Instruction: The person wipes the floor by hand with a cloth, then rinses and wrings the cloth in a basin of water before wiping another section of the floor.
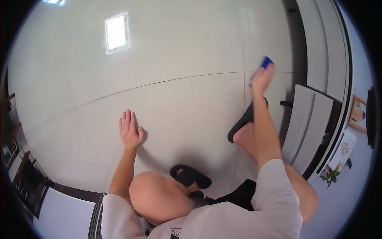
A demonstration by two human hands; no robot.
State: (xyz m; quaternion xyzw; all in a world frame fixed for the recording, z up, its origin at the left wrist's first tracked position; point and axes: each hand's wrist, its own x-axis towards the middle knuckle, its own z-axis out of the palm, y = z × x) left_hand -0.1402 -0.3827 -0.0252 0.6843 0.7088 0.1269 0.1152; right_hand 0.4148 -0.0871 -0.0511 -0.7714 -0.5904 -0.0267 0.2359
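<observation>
My left hand (129, 128) lies flat on the pale tiled floor (175, 107), fingers stretched forward and thumb out to the side, with nothing in it. Farther off to the right, my right hand (262, 79) reaches down to the floor, closed over a small dark blue object (267, 61). Only its blue far end and a dark edge by the wrist show, so its kind stays unclear. That hand is slightly blurred, just beyond my slippered foot and beside the drawer cabinet.
Black slippers (191, 177) are on my feet. Along the right stands a white cabinet (322, 44), one drawer (304, 119) pulled out, with a dark handle (286, 104). On its top are a picture frame (358, 114) and a plant (331, 175). Dark wooden furniture (30, 181) stands left.
</observation>
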